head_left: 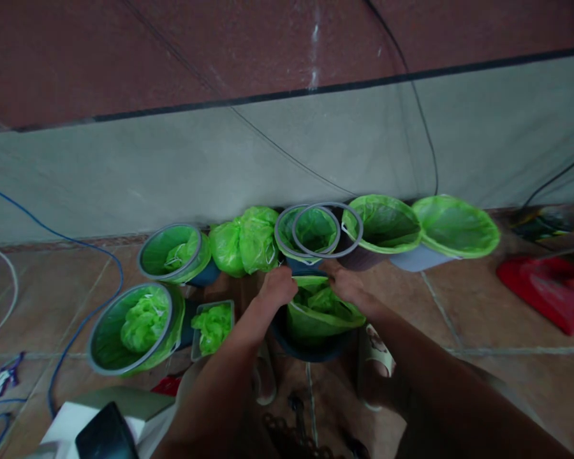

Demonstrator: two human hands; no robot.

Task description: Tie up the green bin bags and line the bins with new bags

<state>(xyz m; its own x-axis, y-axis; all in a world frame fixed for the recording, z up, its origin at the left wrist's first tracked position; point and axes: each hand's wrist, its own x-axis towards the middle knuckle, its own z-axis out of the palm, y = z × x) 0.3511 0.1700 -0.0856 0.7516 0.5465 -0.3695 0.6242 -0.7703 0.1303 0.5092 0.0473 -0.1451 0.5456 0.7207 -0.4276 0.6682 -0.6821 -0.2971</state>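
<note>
At the far rim of a dark bin (310,347) both hands meet: the left hand (278,287) and the right hand (345,285) each close their fingers on the green liner bag (318,312) that sits in it, pinching the plastic along the bin's back edge. Just beyond the knuckles stands another lined bin with two loose grey rings (318,231) resting over its mouth. Right of the right hand, two more bins (414,226) with green bags stretched over their rims stand side by side against the grey wall (172,166). Left of the left hand lies a knotted green bag (243,241), then a ringed bin (172,253), a small square bin (213,326) and a large ringed bin (131,328). Well off to the right lies a red dustpan (550,290); to the far left a blue cable (76,280) trails over the tiles.
</note>
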